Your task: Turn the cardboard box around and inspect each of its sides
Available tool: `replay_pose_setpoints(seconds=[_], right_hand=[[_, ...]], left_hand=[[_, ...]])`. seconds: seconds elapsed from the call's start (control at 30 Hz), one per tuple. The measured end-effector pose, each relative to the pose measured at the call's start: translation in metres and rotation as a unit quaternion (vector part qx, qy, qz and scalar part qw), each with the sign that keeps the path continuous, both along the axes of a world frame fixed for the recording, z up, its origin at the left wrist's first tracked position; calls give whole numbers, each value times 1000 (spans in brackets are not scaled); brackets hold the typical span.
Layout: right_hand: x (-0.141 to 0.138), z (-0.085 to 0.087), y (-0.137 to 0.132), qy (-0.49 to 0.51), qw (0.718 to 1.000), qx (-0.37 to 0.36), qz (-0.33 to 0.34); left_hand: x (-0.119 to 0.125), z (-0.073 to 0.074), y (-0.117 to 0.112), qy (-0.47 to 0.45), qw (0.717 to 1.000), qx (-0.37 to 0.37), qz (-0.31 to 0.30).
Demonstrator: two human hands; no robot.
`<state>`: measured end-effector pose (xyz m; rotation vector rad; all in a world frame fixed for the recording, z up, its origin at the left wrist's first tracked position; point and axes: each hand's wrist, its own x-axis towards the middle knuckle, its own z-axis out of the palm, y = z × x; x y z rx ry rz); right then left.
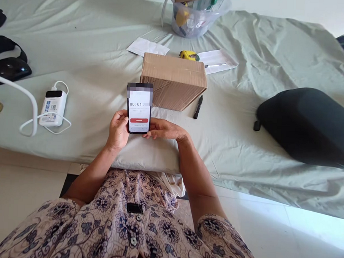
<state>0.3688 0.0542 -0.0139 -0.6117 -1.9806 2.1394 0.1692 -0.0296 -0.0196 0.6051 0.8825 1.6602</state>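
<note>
A smartphone [139, 112] stands upright between my two hands, its lit screen showing a running time and a red button. My left hand [119, 129] is closed around the phone's left edge, thumb along the side. At the lower right corner, my right hand [166, 129] grips the phone with its fingers, partly behind it. Just beyond the phone stands a brown cardboard box [174, 74], its front left part hidden by the phone. A black marker [198, 106] lies on the sheet to the right of the box.
Behind the box are a yellow tape measure [189, 55], white envelopes [148, 47] and a pen [215, 65]. A clear plastic basket [194, 19] of items stands farther back. A white power bank [53, 106] with cable lies left, a black bag [309, 125] right.
</note>
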Motion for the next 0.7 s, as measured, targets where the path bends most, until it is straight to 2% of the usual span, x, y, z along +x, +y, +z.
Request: replay_pose_setpoints(seconds=[0.13, 0.33, 0.5, 0.6, 0.7], right_hand=[[1, -1, 2, 18, 999, 21, -18], [-3, -9, 3, 46, 991, -16, -125], [-6, -13, 5, 64, 988, -35, -138], [-4, -12, 6, 67, 986, -45, -143], [0, -8, 7, 58, 983, -44, -167]], left_hand=[[-2, -3, -1, 9, 1000, -3, 3], [2, -6, -2, 13, 1000, -13, -10], [6, 0, -2, 20, 999, -27, -7], [-6, 8, 0, 59, 998, -28, 11], [-35, 14, 9, 109, 990, -32, 80]])
